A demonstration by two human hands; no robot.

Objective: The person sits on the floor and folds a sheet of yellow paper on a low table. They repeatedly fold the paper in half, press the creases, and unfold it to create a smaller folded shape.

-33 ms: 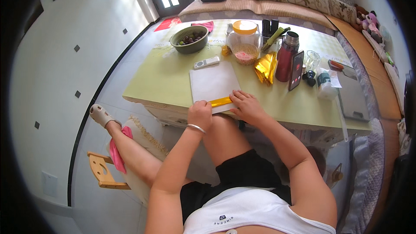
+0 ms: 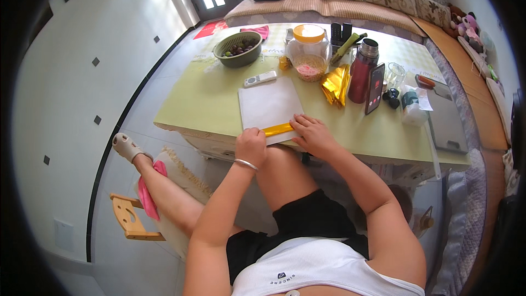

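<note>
A shiny gold paper strip (image 2: 278, 129), folded or rolled narrow, lies across the near end of a white sheet (image 2: 268, 101) at the table's front edge. My left hand (image 2: 251, 147) is closed at the strip's left end, its fingers curled and the thumb side on the strip. At the other end my right hand (image 2: 315, 134) holds the strip, fingers over its far side and thumb on the near side. The fingertips partly hide both ends. To the right, behind my right hand, sits a stack of loose gold paper (image 2: 335, 86).
On the green-topped table (image 2: 192, 98) stand a basket of dark fruit (image 2: 238, 55), a white remote (image 2: 260, 79), an orange-lidded jar (image 2: 308, 57), a red thermos (image 2: 362, 74), an upright phone (image 2: 375, 89), a glass (image 2: 394, 75) and a white tissue pack (image 2: 413, 111). A wooden chair (image 2: 129, 219) is at left.
</note>
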